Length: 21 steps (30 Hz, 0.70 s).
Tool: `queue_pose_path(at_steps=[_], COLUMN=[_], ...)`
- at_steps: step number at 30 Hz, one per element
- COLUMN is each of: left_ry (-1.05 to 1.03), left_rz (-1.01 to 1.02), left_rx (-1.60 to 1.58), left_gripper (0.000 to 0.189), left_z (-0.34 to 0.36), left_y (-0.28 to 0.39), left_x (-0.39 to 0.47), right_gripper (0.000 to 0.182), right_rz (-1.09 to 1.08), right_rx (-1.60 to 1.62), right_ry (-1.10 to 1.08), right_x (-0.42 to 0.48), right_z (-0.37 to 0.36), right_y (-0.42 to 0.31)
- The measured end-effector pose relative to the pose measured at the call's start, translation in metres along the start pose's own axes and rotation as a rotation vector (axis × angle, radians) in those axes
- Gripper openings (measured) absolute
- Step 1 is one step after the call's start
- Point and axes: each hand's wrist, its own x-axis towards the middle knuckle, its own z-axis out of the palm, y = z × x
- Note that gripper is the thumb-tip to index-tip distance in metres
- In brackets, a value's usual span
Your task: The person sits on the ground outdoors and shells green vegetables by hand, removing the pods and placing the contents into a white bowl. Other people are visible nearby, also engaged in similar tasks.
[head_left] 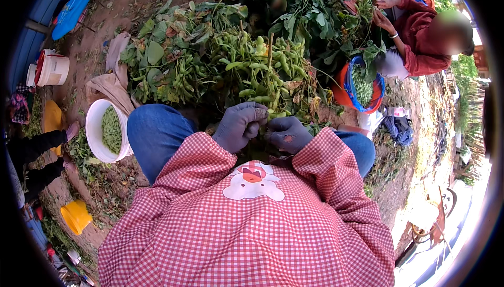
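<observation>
Both my hands wear dark grey knit gloves and meet above my lap, close together. My left hand [241,126] has its fingers curled, with thumb and fingertips pinched at the lower end of a bunch of green soybean pods [258,66]. Just beside it on the right, my right hand [289,134] is curled too, its fingertips by the same pods; a worn hole shows in its glove. What exactly lies between the fingertips is hidden. The pods hang on plant stalks lying in front of me, among a heap of leafy bean plants [169,54].
Left of my knee stands a white bucket [94,129] part filled with green pods. At right is a red and blue lined bucket [341,84] with pods, beside a seated person [423,46] handling plants. A yellow bucket [76,217] lies at lower left, near another person's legs [47,141].
</observation>
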Motion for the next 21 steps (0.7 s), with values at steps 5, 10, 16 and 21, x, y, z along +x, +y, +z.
queue_pose_path(at_steps=[5,10,16,21], left_ry=[-0.03,-0.032,-0.075,-0.137], left_rz=[0.013,-0.001,0.03,0.746], left_rx=[0.096,0.085,0.186,0.983], left_gripper=[0.014,0.018,0.026,0.027], left_z=[-0.003,-0.007,-0.005,-0.007], left_y=[-0.006,-0.011,-0.016,-0.023], left_x=[0.003,-0.004,-0.006,0.002], right_gripper=[0.022,0.025,0.026,0.024], right_rz=[-0.078,0.058,0.17,0.203], right_rx=[0.077,0.175,0.534,0.484], right_ry=[0.053,0.162,0.077,0.069], right_x=[0.004,-0.01,-0.009,-0.014], right_z=[0.013,0.002,-0.007,-0.011], right_y=[0.009,-0.018,-0.014,-0.017])
